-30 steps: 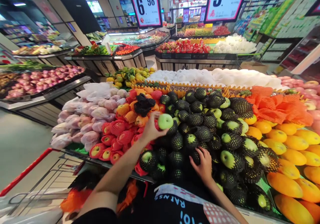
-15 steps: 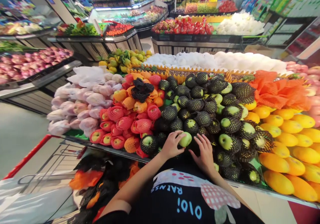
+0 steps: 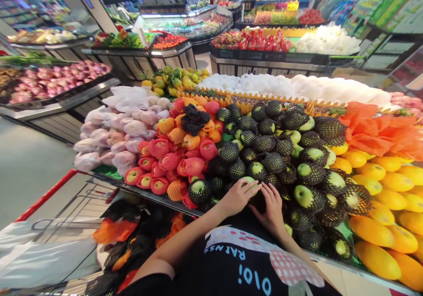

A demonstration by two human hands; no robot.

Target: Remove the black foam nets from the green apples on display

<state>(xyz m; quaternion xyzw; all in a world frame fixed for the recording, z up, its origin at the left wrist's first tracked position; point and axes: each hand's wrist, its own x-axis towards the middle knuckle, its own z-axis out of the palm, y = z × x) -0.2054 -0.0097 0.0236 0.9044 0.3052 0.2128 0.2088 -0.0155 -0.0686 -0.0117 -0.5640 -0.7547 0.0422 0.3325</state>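
Observation:
My left hand [image 3: 238, 197] is wrapped over a green apple [image 3: 248, 180], whose pale top shows above the fingers. Close beside it, my right hand [image 3: 272, 207] has its fingers stretched out and its thumb apart, fingertips near those of the left. A dark patch lies between the two hands, and I cannot make out whether it is a black net. Just beyond them are piled green apples in black foam nets [image 3: 257, 170], some partly bare. The undersides of both hands are hidden.
Left of the green apples sit fruits in red foam nets [image 3: 193, 166] and pale wrapped fruits [image 3: 124, 159]. Yellow melons [image 3: 376, 223] lie at the right. Loose black and orange nets fill a spot below the display's front edge, beside a red-handled cart [image 3: 46, 194].
My left hand has rolled forward over the apple, covering more of it, and has come closer to my right hand's fingertips. The whole view has shifted slightly.

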